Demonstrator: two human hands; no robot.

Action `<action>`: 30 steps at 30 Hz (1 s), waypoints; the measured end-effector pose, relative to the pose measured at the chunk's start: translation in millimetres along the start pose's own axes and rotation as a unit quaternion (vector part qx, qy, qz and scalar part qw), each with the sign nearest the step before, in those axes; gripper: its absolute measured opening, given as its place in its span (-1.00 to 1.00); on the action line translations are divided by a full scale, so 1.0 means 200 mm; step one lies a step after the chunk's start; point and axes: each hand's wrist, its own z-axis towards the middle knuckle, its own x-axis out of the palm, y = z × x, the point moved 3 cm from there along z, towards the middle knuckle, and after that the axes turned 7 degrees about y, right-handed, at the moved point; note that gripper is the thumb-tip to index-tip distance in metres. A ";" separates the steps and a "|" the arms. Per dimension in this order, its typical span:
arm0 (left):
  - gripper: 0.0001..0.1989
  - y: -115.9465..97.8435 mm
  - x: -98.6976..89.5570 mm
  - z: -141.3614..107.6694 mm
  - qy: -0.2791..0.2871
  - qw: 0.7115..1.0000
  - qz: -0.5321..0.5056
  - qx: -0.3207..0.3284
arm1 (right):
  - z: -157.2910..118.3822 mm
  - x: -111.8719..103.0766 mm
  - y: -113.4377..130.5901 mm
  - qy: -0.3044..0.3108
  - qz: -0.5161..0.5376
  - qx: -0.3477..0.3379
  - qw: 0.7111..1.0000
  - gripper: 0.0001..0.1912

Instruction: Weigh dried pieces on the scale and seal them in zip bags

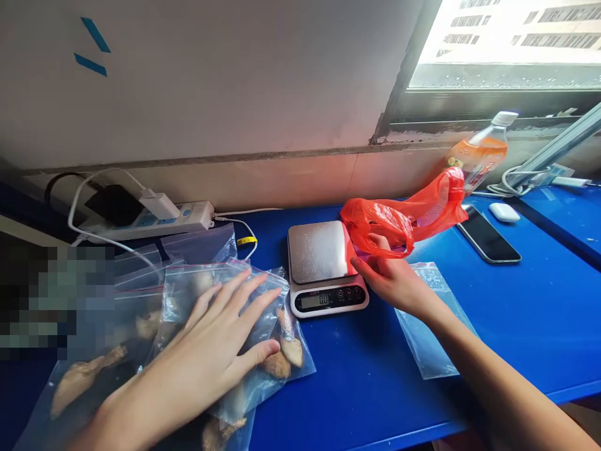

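Plastic zip bags (263, 391) at the scale (323, 269)'s 8 o'clock want light, flat pressure: left hand (211, 351) palm-down, fingers splayed; ease the red bag (385, 216), 2 o'clock, clear of the pan (317, 250): right hand (394, 282) in from 4, fingers bent, pinch hidden, can't tell.

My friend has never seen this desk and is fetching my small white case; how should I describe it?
On the blue table, find the orange drink bottle near the window. In front of it lies a dark phone, and just beside the phone's right edge sits the case. It is small, white and rounded, unlike the flat, dark, rectangular phone.
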 end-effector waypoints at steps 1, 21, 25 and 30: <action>-0.49 0.00 0.02 0.00 0.013 1.000 0.003 -0.003 | 0.00 0.00 -0.01 -0.005 0.016 -0.004 1.000 -0.74; -0.52 -0.43 -0.41 0.18 -0.248 0.960 -0.038 0.125 | -0.01 -0.27 -0.03 -0.211 -0.198 -0.093 0.953 -0.83; -0.40 -0.56 -0.38 0.50 -0.261 0.956 -0.010 0.132 | 0.02 -0.22 -0.02 -0.083 -0.263 -0.036 0.960 -0.81; -0.69 -0.53 -0.33 0.79 -0.197 0.964 -0.122 0.129 | 0.06 -0.25 -0.09 -0.006 -0.287 0.052 0.956 -0.75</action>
